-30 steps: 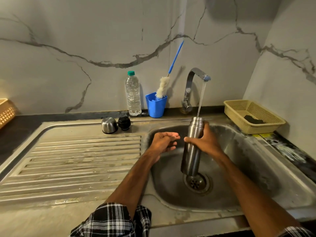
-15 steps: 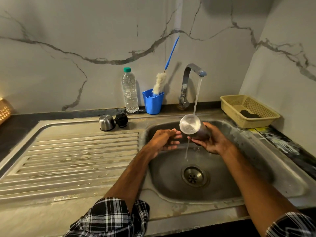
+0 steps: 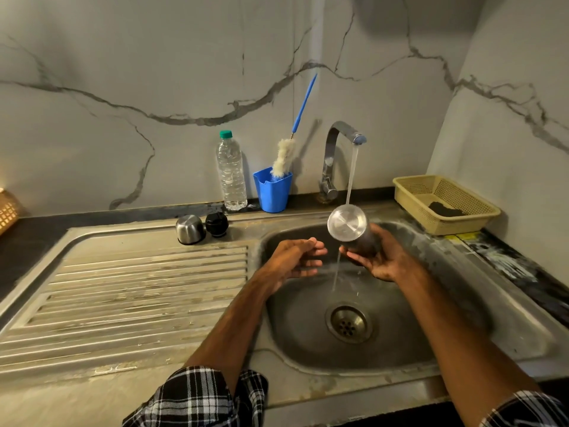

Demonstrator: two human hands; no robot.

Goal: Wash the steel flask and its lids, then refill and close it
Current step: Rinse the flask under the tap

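Flask (image 3: 349, 227) gripped tilted in right hand (image 3: 383, 262), base toward camera, apparently draining rinse water into sink (image 3: 480, 291); left hand (image 3: 294, 258) open, empty.

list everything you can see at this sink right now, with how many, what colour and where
steel flask: 1, silver, held tipped over the basin, base toward the camera
steel lid: 1, silver, back of the drainboard
black lid: 1, black, right beside the steel lid
water bottle: 1, clear with green cap, against the wall
cup: 1, blue, right of the bottle
bottle brush: 1, white with blue handle, standing in the cup
tap: 1, chrome, running
sink: 1, steel
basket: 1, yellow, right counter
left hand: 1, empty, over the basin
right hand: 1, holding the flask
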